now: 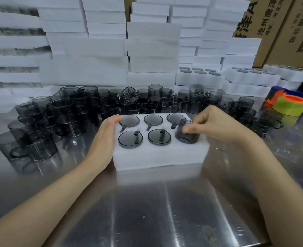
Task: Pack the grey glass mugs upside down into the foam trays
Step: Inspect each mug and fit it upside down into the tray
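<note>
Far left of the table: loose mugs (40,145) of grey glass stood crowded on the steel table (165,202), some stacked on others, and the crowd ran on behind the tray toward the right.
Behind the mugs: white foam stacks (86,72) rose in tall piles across the back.
Left hand: my left hand (104,139) lay flat against the left side of the tray with the fingers straight, gripping nothing, and the fingertips reached the tray's back left corner.
Tray: the foam tray (157,154) sat on the table between my two hands and had six round pockets in two rows of three.
Seated mugs: five mugs (130,139) sat upside down in the pockets, bases up and about level with the foam, handles in the side slots; they filled the whole back row and the front left and front middle pockets.
Sixth mug: the sixth mug (187,134) was at the front right pocket, standing well proud of the foam and slightly tilted.
Right hand: my right hand (211,122) had its fingers curled and pinched that mug between thumb and fingertips near its top.
Back right: filled trays (198,77) lay stacked with grey mug bases showing.
Far right: a green and orange roll of tape (289,106) lay near the table edge, with cardboard boxes (279,29) behind it.
</note>
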A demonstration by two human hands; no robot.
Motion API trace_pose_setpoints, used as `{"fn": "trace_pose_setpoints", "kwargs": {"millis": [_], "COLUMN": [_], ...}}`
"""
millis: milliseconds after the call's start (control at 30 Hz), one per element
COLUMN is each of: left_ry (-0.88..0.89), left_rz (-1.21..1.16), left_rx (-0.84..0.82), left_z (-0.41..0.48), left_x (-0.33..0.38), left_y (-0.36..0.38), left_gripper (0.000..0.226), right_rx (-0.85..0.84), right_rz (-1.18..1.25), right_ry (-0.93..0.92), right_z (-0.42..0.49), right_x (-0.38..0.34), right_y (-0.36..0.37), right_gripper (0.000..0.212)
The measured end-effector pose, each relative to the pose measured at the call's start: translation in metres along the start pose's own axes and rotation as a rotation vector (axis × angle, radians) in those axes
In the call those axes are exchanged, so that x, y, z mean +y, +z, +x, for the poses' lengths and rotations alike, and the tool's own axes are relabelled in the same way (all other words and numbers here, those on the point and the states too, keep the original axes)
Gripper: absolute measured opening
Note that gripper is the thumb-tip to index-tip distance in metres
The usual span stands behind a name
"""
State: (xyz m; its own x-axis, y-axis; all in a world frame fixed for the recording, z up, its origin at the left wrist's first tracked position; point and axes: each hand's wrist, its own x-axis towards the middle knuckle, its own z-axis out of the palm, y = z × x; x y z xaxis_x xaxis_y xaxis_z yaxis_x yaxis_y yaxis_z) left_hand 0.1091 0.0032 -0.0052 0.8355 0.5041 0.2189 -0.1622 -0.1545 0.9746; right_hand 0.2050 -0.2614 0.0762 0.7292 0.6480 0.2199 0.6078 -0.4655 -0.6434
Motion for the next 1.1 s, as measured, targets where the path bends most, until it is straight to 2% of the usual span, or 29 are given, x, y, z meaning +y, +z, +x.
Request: {"fn": "trace_pose_setpoints", "kwargs": {"millis": [100,133,167,300,467,633,700,767,800,833,867,900,967,1033,1100], "left_ry": [0.007,0.011,0.014,-0.011,-0.038,-0.006,0.015,-0.039,-0.093,-0.145,-0.185,-0.224,-0.26,-0.226,-0.154], "left_rz": [0.005,0.011,0.013,-0.008,-0.001,0.043,0.089,0.147,0.164,0.151,0.09,0.017,-0.07,-0.136,-0.201], "left_rx": [-0.007,-0.008,-0.008,-0.003,0.021,0.024,0.076,0.137,0.142,0.125,0.092,0.048,-0.036,-0.093,-0.121], "left_z": [0.0,-0.001,-0.002,-0.002,-0.004,-0.006,-0.007,-0.009,-0.011,-0.014,-0.017,-0.02,-0.028,-0.034,-0.037], "left_x": [0.002,0.002,0.003,0.005,0.007,0.007,0.006,0.008,0.01,0.01,0.012,0.016,0.023,0.027,0.031], "left_y": [0.0,0.0,0.0,0.001,0.003,0.003,0.003,0.004,0.004,0.004,0.004,0.005,0.007,0.008,0.009], "left_gripper": [0.032,0.032,0.032,0.03,0.028,0.026,0.027,0.038,0.042,0.04,0.033,0.024,0.023,0.023,0.032], "right_rx": [0.369,0.405,0.357,-0.128,-0.344,-0.346,-0.308,-0.112,0.051,0.2,0.271,0.247,0.067,-0.008,0.028], "right_rz": [0.087,0.033,-0.055,-0.399,-0.537,-0.555,-0.321,0.032,0.086,0.014,-0.073,-0.099,0.001,-0.072,-0.084], "right_ry": [-0.061,-0.097,-0.13,-0.124,-0.022,-0.026,-0.009,0.065,0.107,0.177,0.269,0.36,0.465,0.427,0.354], "right_z": [0.004,0.006,0.008,0.01,0.013,0.012,0.01,0.01,0.012,0.013,0.015,0.017,0.015,0.015,0.016], "right_x": [-0.001,-0.003,-0.006,-0.009,-0.008,-0.009,-0.007,-0.003,0.004,0.012,0.019,0.025,0.029,0.03,0.032], "right_y": [0.009,0.013,0.017,0.036,0.045,0.045,0.04,0.03,0.024,0.017,0.011,0.008,0.013,0.022,0.026], "right_gripper": [0.041,0.03,0.03,0.077,0.09,0.091,0.084,0.067,0.06,0.054,0.052,0.053,0.059,0.071,0.08]}}
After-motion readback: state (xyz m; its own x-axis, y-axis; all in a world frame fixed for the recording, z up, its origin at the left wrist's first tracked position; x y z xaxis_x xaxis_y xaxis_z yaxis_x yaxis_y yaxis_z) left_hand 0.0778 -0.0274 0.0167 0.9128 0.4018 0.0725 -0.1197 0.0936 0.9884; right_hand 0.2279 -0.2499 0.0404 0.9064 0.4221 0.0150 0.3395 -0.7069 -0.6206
